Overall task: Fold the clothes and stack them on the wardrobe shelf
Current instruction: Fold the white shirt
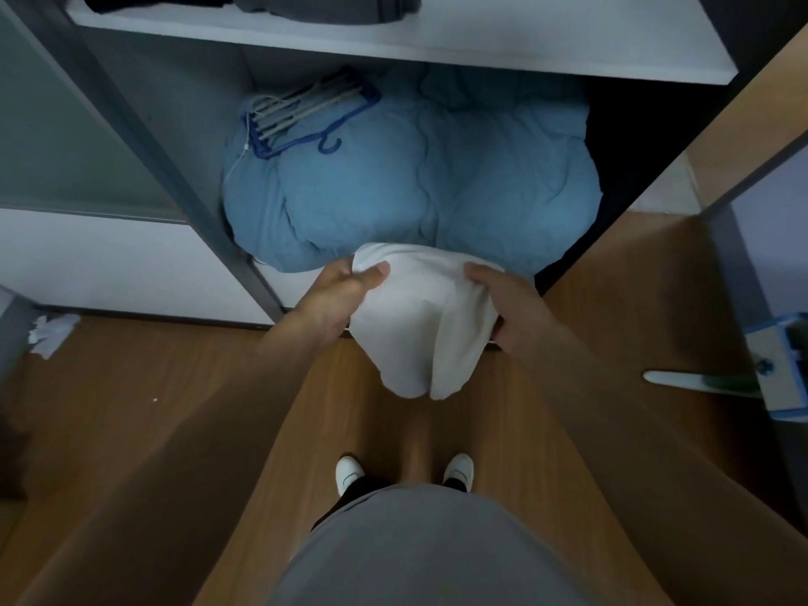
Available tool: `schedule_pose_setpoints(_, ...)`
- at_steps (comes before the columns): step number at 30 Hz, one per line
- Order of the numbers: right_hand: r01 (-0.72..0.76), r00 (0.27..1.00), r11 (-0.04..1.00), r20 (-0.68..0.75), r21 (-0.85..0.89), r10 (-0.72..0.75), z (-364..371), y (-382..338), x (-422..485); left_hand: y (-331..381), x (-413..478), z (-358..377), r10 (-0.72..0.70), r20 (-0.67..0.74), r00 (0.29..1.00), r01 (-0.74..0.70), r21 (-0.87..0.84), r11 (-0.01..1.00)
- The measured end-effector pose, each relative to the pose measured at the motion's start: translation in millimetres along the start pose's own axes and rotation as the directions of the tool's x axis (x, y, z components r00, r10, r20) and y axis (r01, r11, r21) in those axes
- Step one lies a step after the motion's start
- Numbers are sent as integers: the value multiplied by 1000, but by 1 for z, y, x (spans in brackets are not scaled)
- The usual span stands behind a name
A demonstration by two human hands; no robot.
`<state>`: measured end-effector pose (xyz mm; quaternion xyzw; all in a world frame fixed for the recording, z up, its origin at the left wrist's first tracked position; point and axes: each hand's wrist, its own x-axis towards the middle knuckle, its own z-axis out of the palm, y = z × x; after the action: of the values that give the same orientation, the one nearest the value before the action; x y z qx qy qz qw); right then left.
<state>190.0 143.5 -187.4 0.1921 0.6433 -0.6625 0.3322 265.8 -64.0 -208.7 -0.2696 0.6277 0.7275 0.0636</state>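
Observation:
A white garment (419, 325) hangs in a soft bundle between my hands, in front of the open wardrobe. My left hand (345, 290) pinches its upper left edge, thumb on top. My right hand (507, 299) grips its right side. The cloth sags below both hands, its lower end over the wooden floor. The white wardrobe shelf (393, 41) runs across the top of the view. Dark folded clothes (332, 6) lie on it, partly cut off by the frame's edge.
A bulky blue duvet (415, 190) fills the wardrobe's lower compartment, with blue and grey hangers (306, 111) on top. A grey door frame (175, 168) stands at the left. Crumpled white paper (50, 332) lies on the floor at left. A mop-like tool (778, 365) is at right.

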Motion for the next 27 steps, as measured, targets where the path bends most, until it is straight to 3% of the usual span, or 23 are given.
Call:
schedule_pose_setpoints(3, 102, 993, 983, -46, -154, -110, -2, 5, 2, 1, 6, 5, -13, -127, 992, 16, 22, 1000)
schedule_pose_setpoints(5, 253, 963, 944, -38, -210, -267, -2, 8, 1, 3, 6, 5, 45, -151, 988, -31, 93, 995)
schedule_pose_setpoints(7, 362, 930, 890, 38, -279, -366, -3, 11, 1, 5, 7, 3, 90, -97, 991, -70, 193, 979)
schedule_pose_setpoints(9, 394, 919, 823, 184, -409, -348, 0, 12, -1, 8, 5, 3, 76, -51, 996, -60, 252, 966)
schedule_pose_setpoints(13, 472, 878, 490, 343, -733, -333, 10, 16, -4, 15, 3, 3, 19, -10, 1000, -16, 215, 976)
schedule_pose_setpoints(15, 491, 856, 344, 370, -800, -362, 11, 19, -4, 17, -1, 1, -28, 72, 997, 13, 208, 978)
schedule_pose_setpoints(17, 486, 834, 230, 369, -843, -409, 8, 19, -4, 17, -3, -3, -82, 151, 985, 31, 308, 951)
schedule_pose_setpoints(21, 451, 834, 203, 329, -869, -443, 2, 13, -3, 18, -6, -7, -133, 246, 960, -29, 560, 828)
schedule_pose_setpoints(24, 460, 822, 189, 335, -867, -461, 0, 10, -6, 17, -5, -4, -128, 238, 963, -94, 739, 667)
schedule_pose_setpoints(27, 464, 807, 148, 348, -874, -477, 1, 8, -7, 12, -2, 0, -56, 212, 976, -135, 782, 609)
